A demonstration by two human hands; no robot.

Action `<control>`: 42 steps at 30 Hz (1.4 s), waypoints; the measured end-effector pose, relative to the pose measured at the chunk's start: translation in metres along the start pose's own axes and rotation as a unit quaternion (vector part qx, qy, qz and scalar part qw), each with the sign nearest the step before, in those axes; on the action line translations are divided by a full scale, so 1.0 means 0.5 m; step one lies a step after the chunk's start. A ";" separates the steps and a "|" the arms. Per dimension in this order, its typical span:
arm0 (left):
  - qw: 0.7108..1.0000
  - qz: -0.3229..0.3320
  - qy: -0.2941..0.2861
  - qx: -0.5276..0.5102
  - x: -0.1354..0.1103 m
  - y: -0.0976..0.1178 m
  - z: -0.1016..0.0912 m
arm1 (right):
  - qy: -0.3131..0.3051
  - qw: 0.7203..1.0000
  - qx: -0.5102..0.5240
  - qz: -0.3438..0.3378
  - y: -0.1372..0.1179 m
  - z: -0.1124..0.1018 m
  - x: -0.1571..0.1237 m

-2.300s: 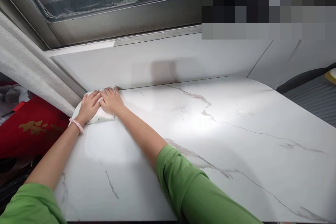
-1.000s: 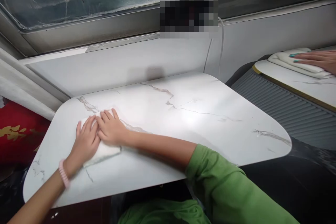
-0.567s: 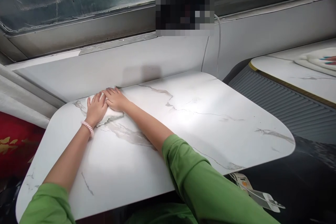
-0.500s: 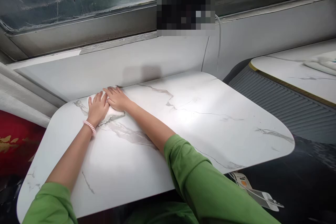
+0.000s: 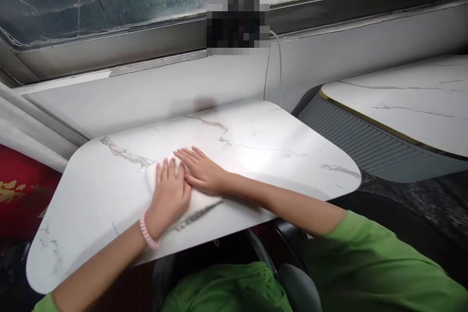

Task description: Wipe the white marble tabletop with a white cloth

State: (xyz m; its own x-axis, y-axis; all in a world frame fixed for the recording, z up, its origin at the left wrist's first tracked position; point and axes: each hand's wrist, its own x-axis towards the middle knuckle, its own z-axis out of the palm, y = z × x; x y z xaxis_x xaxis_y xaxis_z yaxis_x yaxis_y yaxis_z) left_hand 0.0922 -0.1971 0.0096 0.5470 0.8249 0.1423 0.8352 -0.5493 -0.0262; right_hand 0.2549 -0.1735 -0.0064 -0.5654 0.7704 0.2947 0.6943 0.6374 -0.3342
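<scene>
A white cloth (image 5: 201,201) lies flat on a white marble-look tabletop (image 5: 274,151) with rounded corners. Both of my hands press down on it side by side, fingers stretched out. My left hand (image 5: 168,195), with a pink band at the wrist, covers the cloth's left part. My right hand (image 5: 199,171) lies just right of it, fingers pointing left and away. The cloth sits near the table's front edge, a bit left of the middle. Most of it is hidden under my hands.
A window with a grey frame (image 5: 120,44) runs along the wall behind the table. A second marble tabletop (image 5: 402,102) stands at the right beyond a grey ribbed panel (image 5: 351,136). Red fabric (image 5: 18,185) lies at the left. A white cable (image 5: 280,66) hangs down the wall.
Both hands slid the cloth from the table's far left corner toward me and to the right, near the front edge. The other person's hand and cloth on the right table are out of view.
</scene>
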 end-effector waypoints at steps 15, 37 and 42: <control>0.986 0.155 0.010 -0.052 0.133 0.164 0.020 | 0.089 0.968 -0.037 0.232 0.069 -0.053 -0.166; 0.998 0.031 0.027 -0.057 0.423 0.095 0.071 | 0.079 0.977 -0.048 0.192 0.338 -0.101 0.043; 0.995 0.065 0.014 -0.072 0.339 0.228 0.061 | 0.090 0.978 -0.025 0.187 0.299 -0.125 -0.129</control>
State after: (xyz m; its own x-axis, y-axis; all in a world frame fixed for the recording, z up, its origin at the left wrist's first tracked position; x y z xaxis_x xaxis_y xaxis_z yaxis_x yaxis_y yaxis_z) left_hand 0.2820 -0.1157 0.0004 0.6466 0.7426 0.1743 0.7394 -0.6664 0.0961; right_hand 0.4232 -0.1288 -0.0194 -0.1829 0.9313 0.3150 0.8610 0.3064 -0.4059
